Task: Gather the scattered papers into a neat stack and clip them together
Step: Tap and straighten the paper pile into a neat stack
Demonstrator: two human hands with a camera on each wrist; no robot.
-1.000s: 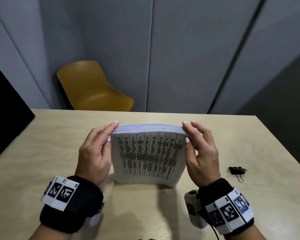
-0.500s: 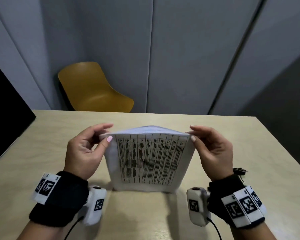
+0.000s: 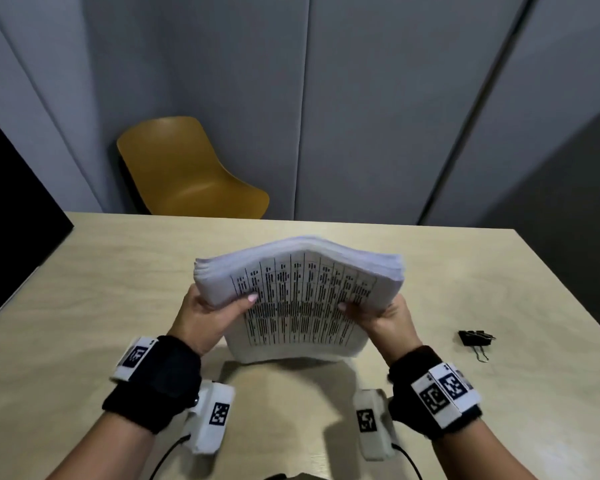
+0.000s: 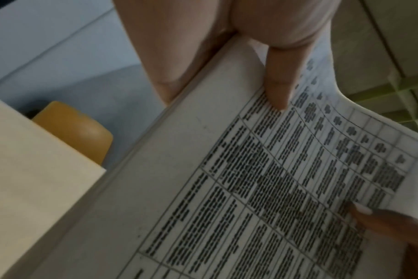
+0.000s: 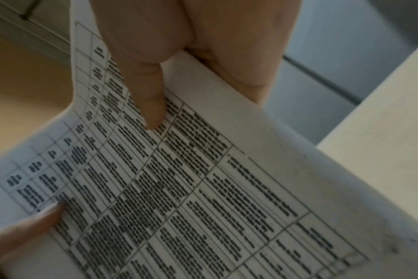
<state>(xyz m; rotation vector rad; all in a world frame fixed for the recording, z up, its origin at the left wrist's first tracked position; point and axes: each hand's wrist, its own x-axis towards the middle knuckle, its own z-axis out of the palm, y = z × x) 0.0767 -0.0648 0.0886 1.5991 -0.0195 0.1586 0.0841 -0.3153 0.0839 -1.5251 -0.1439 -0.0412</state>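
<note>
The stack of papers is held up above the table, gripped at each side by the left hand and right hand. The black clip is lying nearby.

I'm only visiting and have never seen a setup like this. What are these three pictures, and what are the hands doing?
No robot here: a person wears a camera on the head and one on each wrist. The head view looks down at a wooden table. The left hand and right hand grip a paper stack by its sides, thumbs on the printed top sheet, lifted and bowed. A black binder clip lies on the table, untouched. The two close-ups are the wrist views, looking along the fingers.
</note>
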